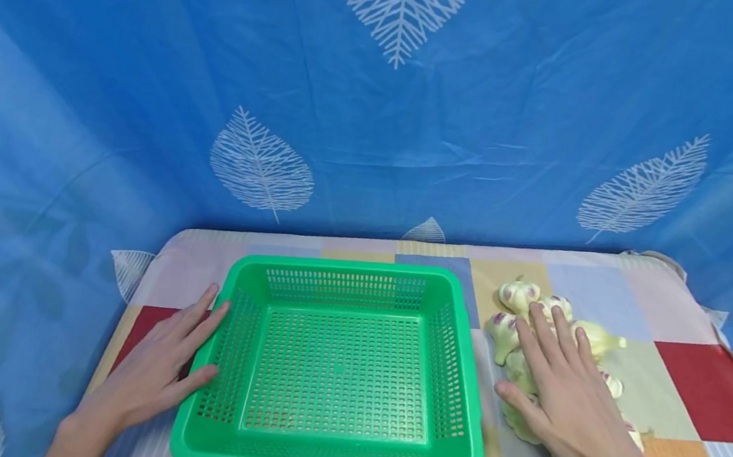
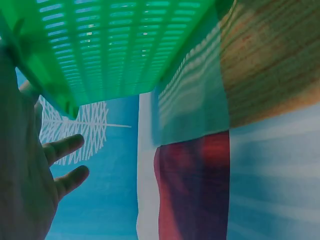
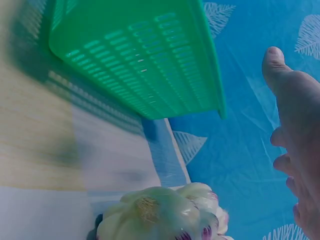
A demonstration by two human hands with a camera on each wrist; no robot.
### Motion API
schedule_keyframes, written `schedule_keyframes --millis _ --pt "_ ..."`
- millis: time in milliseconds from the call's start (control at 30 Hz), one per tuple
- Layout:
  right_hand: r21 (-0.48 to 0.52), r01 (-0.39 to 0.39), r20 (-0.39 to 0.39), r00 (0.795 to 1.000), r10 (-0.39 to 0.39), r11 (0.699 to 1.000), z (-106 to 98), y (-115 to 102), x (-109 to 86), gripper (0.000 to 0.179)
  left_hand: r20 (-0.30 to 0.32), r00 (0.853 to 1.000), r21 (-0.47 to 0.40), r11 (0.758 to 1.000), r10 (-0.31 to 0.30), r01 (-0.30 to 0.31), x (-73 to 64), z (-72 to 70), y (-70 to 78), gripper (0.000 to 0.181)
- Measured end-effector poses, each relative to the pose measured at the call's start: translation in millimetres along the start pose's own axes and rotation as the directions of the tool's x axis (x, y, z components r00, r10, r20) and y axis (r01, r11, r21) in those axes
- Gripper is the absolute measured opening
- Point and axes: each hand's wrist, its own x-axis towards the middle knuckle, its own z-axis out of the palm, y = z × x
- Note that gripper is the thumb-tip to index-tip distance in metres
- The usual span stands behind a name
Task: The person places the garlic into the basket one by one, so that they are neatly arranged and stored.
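A green perforated plastic basket (image 1: 339,368) stands on the patterned cloth, with nothing inside it. At its left rim is my left hand (image 1: 157,363), fingers extended and spread, the fingertips and thumb tip reaching over the edge. The left wrist view shows the same hand (image 2: 25,175) beside the basket wall (image 2: 120,55). My right hand (image 1: 570,398) is spread flat above a group of garlic bulbs (image 1: 505,335) to the right of the basket. In the right wrist view that hand (image 3: 302,135) is apart from the nearest garlic bulb (image 3: 155,215). The hand hides some bulbs in the head view.
A checkered patchwork cloth (image 1: 720,391) covers the table. Blue curtains (image 1: 420,135) printed with white leaves hang behind it and along both sides. The table's far edge lies close behind the basket.
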Motion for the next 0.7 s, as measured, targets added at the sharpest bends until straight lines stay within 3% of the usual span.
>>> schedule_keyframes --millis 233,400,500,700 --pt "0.11 -0.097 -0.013 0.995 0.099 0.989 -2 3 -9.9 0.095 0.016 1.0 -0.132 0.991 -0.001 0.003 1.1 5.7 -0.5 0.087" --pt "0.218 -0.231 0.004 0.972 0.236 0.948 1 8 -21.1 0.102 0.015 1.0 -0.166 0.986 -0.014 0.017 0.7 9.9 -2.1 0.085" --pt "0.322 -0.246 -0.063 0.958 0.28 0.914 3 11 -28.8 0.101 0.005 1.0 -0.198 0.98 -0.011 0.012 0.8 12.4 -4.1 0.085" --pt "0.443 -0.172 -0.265 0.913 0.311 0.88 6 16 -44.1 0.1 -0.006 1.0 -0.248 0.969 -0.009 0.007 1.4 16.0 -7.1 0.086"
